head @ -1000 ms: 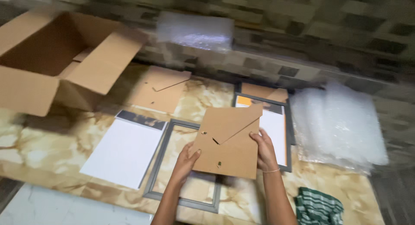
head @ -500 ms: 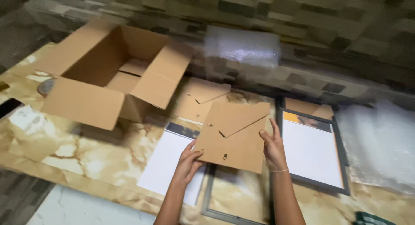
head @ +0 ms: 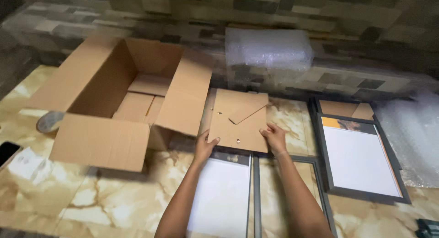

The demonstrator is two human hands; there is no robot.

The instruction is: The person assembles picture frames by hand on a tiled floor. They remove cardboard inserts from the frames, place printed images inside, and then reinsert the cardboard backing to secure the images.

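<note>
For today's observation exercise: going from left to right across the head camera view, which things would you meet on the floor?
Dark phone → tape roll → open cardboard box → brown backing board held between left hand and right hand → dark picture frame → bubble wrap sheet.

Both bare forearms reached forward, the left hand (head: 204, 148) and right hand (head: 275, 137) each closed in a grip, thumbs on top.
</note>
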